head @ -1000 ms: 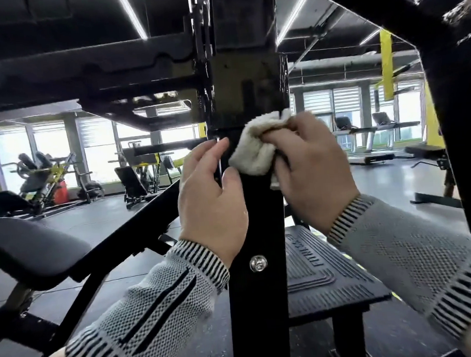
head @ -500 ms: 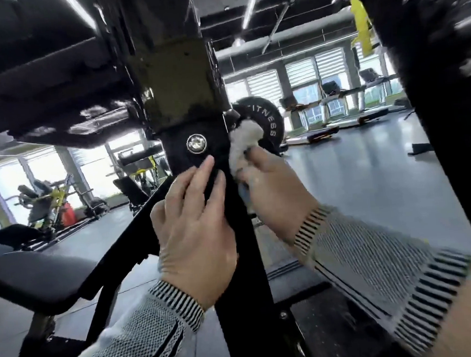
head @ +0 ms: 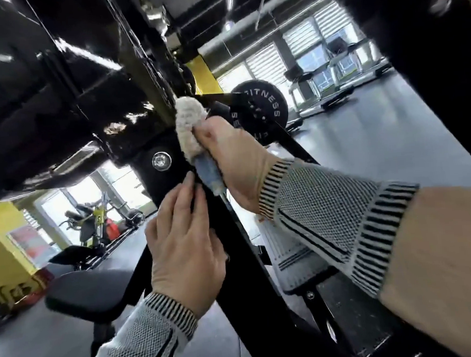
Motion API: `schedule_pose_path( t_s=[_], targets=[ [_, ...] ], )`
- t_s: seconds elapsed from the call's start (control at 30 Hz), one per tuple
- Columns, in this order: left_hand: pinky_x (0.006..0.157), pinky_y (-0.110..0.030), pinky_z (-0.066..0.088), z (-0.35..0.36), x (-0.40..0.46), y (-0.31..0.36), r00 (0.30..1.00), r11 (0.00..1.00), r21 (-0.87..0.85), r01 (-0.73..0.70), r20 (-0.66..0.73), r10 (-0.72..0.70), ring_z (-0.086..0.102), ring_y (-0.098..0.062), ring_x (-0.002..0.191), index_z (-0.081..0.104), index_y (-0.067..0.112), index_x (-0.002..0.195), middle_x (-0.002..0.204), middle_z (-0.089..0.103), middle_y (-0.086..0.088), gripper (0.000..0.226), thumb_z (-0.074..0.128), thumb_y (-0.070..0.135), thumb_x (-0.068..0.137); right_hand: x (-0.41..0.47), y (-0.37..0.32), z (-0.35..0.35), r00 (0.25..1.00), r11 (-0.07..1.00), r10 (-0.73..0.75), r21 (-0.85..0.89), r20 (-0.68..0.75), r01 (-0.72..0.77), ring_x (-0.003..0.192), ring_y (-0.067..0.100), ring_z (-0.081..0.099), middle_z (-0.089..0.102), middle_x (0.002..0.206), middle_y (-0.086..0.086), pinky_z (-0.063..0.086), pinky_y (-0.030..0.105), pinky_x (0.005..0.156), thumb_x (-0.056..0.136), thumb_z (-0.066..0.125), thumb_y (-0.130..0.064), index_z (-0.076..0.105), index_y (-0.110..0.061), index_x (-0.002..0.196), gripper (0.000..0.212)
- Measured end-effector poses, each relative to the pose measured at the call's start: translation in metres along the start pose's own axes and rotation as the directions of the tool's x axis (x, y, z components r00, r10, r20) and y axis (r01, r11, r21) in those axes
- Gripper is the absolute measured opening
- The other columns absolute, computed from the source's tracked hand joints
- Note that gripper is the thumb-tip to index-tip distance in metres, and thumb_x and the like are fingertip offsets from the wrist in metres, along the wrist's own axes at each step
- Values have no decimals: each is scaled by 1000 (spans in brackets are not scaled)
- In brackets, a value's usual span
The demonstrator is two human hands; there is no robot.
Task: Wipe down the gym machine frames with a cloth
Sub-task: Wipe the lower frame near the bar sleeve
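Observation:
A black upright post (head: 254, 310) of the gym machine frame runs up the middle, with a silver bolt (head: 160, 160) on its bracket. My right hand (head: 236, 161) grips a bunched off-white cloth (head: 189, 125) and presses it against the right side of the post, just above the bolt's level. My left hand (head: 183, 246) rests flat on the front of the post below the bolt, fingers straight and pointing up. Glossy black beams (head: 55, 87) of the frame cross overhead at the left.
A black weight plate (head: 263, 109) hangs right behind the cloth. A padded black seat (head: 91, 291) sits low at the left, a ribbed foot platform (head: 299, 266) low at the right. Treadmills (head: 329, 68) stand by the far windows. A thick black upright (head: 437, 52) fills the right edge.
My right hand has slid the cloth up the right side of the post. My left hand stays flat on the post's front. The view has tilted and swung upward.

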State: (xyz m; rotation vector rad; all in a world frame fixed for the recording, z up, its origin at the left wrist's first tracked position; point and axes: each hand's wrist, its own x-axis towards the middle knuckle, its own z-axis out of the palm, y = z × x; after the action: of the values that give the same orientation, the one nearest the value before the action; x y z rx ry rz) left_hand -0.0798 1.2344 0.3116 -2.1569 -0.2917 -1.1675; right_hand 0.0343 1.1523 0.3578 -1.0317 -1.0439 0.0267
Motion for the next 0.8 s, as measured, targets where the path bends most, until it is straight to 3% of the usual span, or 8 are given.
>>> schedule_pose_path(
  t_s=[0.1,0.17,0.3,0.4,0.5,0.57,0.67,0.8],
  targets=[
    [105,-41,23,-1,-4,0,999,1000,7,-23,27,22,30,-27,134,43,0,139,151,36,-12,66,43,24,78,-36,34,-6,964,973,228,0,137,-230,80,24,51,58,92,27,45,33,76,97,41,-25,58,-10,100,23],
    [108,-42,19,-1,-8,2,998,1000,9,-29,51,28,28,-27,137,40,0,140,153,32,-12,65,41,23,80,-64,51,-12,885,898,416,59,210,-437,74,26,51,59,83,25,41,35,72,94,40,-39,57,-10,84,36],
    [110,-38,17,1,-14,12,996,997,-28,-73,54,75,29,-27,137,41,1,140,151,35,-13,65,40,24,79,-50,34,-10,946,932,292,183,139,-314,59,42,50,54,71,28,48,44,58,92,38,-34,49,5,77,43],
    [110,-38,17,6,-17,14,995,997,-23,-76,58,77,27,-27,136,42,1,139,149,37,-14,66,43,24,77,-26,13,-12,963,930,256,251,79,-268,43,4,42,42,63,4,34,13,40,100,35,-2,52,12,102,22],
    [114,-36,12,7,-26,12,991,995,-32,-98,83,100,26,-27,138,42,1,140,149,37,-14,66,41,24,78,-56,33,-12,960,946,280,171,3,-277,51,-4,32,43,79,-1,34,12,51,100,30,-6,54,-4,110,26],
    [112,-43,18,8,-35,12,985,991,-30,-128,117,131,26,-29,139,43,-1,139,151,36,-15,64,39,24,81,-97,50,-8,942,925,326,180,74,-335,47,3,28,45,53,-7,26,18,49,99,30,-12,47,-13,77,27],
    [113,-50,18,11,-51,16,971,986,-19,-167,172,168,23,-29,142,44,-3,138,153,33,-16,62,36,24,82,-123,61,-10,880,856,448,209,156,-472,36,17,29,31,30,-2,15,35,49,98,31,-18,40,-9,68,33],
    [115,-54,15,16,-65,23,963,984,-44,-174,202,179,19,-29,145,39,1,142,154,30,-14,65,39,24,82,-94,41,-13,921,850,358,356,152,-389,58,54,39,43,69,37,35,46,53,101,29,-18,50,15,93,40]
  ],
)
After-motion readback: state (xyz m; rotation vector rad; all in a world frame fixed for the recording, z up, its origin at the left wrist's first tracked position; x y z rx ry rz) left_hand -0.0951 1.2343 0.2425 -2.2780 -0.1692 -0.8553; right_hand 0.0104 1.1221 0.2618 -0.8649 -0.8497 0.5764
